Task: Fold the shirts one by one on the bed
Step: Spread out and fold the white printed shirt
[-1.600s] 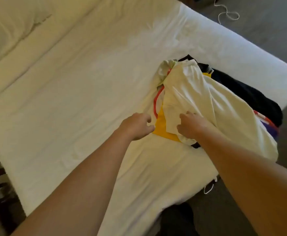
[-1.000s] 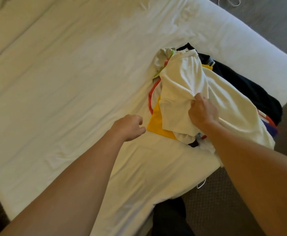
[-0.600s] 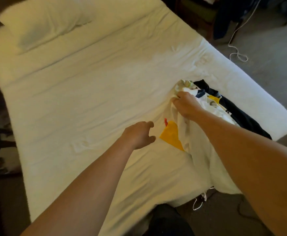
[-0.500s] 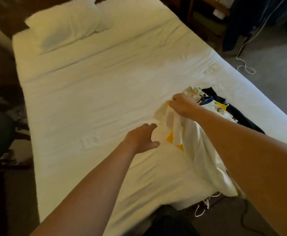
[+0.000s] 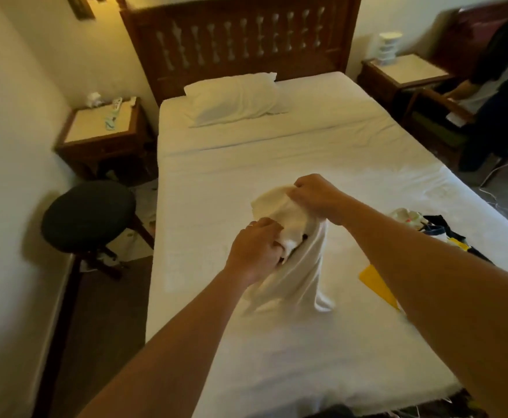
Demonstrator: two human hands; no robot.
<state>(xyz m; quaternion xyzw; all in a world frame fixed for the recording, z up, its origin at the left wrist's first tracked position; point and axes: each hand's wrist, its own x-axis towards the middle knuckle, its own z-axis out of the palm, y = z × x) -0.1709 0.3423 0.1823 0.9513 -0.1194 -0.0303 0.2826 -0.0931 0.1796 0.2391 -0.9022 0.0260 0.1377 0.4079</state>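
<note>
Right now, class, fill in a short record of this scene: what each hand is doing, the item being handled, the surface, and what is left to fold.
left hand: grips white cotton shirt
right hand: grips the shirt's upper edge
shirt state: bunched, lifted, lower end trailing on white-sheeted bed
remaining: mixed-colour clothes pile at the bed's right edge

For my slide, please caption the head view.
Both hands, left hand and right hand, lift a white shirt above the bed.

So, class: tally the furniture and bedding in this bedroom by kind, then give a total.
Beds: 1
Pillows: 1
Nightstands: 2
Stools: 1
Total: 5
</note>
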